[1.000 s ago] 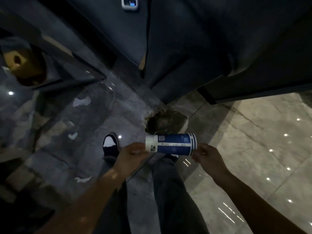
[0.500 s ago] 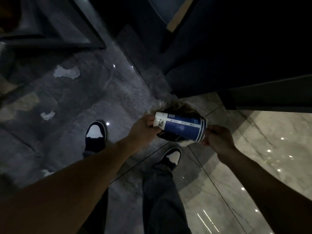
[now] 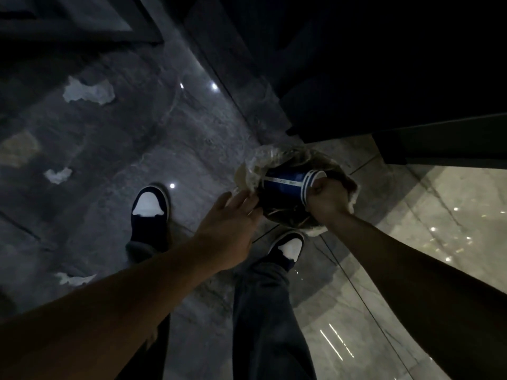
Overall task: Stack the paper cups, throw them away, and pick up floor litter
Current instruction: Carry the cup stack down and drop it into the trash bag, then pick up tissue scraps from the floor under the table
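A stack of blue-and-white paper cups (image 3: 285, 185) lies on its side inside the mouth of a small bin (image 3: 352, 185) lined with a clear plastic bag (image 3: 253, 165). My right hand (image 3: 327, 200) is closed on the striped rim end of the stack. My left hand (image 3: 229, 229) is off the cups, fingers stretched out flat at the near left edge of the bag. Torn white paper litter lies on the dark floor: a large piece (image 3: 89, 91) at the upper left, a small one (image 3: 57, 174) below it and a third (image 3: 74, 278) near my left arm.
Dark furniture (image 3: 384, 78) stands right behind the bin. My two shoes (image 3: 149, 207) (image 3: 289, 246) are on the glossy floor just in front of it. A tan patch (image 3: 17, 149) shows at the far left. Pale tiles (image 3: 439, 215) extend to the right.
The cup stack has gone down from in front of me into the bin. My left hand has let go of its end and opened beside the bag; my right hand still holds the stack.
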The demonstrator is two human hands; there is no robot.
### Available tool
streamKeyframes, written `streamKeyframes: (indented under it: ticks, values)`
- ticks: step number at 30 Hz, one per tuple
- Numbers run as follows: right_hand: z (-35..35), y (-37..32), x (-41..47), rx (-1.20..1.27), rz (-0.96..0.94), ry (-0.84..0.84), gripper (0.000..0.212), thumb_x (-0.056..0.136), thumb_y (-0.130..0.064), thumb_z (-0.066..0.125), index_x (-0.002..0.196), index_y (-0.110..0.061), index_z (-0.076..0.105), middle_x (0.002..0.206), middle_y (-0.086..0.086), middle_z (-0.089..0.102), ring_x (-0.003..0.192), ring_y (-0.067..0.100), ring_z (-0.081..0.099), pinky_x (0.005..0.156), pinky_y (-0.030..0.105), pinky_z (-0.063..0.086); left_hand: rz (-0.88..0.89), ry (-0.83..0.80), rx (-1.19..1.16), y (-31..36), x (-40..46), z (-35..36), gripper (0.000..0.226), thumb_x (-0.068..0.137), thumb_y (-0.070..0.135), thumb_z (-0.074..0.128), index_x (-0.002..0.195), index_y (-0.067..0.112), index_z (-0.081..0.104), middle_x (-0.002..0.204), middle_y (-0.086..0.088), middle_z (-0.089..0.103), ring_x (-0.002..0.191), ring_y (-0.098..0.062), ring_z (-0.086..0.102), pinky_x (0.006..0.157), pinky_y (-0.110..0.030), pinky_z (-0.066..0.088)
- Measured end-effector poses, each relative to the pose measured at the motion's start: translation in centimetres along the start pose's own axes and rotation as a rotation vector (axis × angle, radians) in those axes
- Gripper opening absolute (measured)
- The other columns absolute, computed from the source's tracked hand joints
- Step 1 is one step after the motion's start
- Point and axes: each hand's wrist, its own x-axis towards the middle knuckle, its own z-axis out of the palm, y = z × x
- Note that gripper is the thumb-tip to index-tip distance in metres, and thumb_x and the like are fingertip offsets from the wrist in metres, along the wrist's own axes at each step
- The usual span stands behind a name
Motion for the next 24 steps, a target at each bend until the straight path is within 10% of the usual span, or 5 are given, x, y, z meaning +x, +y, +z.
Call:
streamKeyframes:
  ticks: [10, 16, 24]
  values:
    - [2.1, 0.5, 1.2, -0.145, -0.028, -0.045, 0.028, 0.092, -0.010, 0.050, 0.113, 0.006, 0.060, 0.120, 0.025, 0.062, 0.112, 0.039, 0.058, 0.092, 0.037, 0.048, 0.072, -0.031, 0.066, -0.2, -0.6, 1.0, 0.071, 0.086, 0.025, 0.060, 0.150, 0.009, 0.034, 0.162, -0.013, 0.024, 0.151, -0.031, 0.019, 0.121, -0.048, 0.021]
    - [0.0, -0.1, -0.7, -0.087, -0.009, -0.015, 0.016, 0.090, -0.009, 0.048, 0.085, 0.001, 0.058, 0.085, 0.017, 0.063, 0.080, 0.030, 0.060, 0.062, 0.024, 0.038, 0.044, -0.055, -0.013, 0.2, -1.6, -1.1, 0.069, 0.094, 0.027, 0.049, 0.155, 0.013, 0.019, 0.166, -0.009, 0.007, 0.153, -0.027, 0.007, 0.123, -0.043, 0.014]
    - [-2.1, -2.6, -4.6, -0.179, -0.134, 0.018, 0.020, 0.088, -0.012, 0.049, 0.088, 0.002, 0.063, 0.089, 0.021, 0.067, 0.082, 0.033, 0.062, 0.066, 0.028, 0.043, -0.071, -0.038, -0.102, -2.7, -6.3, -4.1, 0.053, 0.094, 0.027, 0.047, 0.146, 0.015, 0.042, 0.156, -0.007, 0.037, 0.141, -0.025, 0.037, 0.114, -0.039, 0.033]
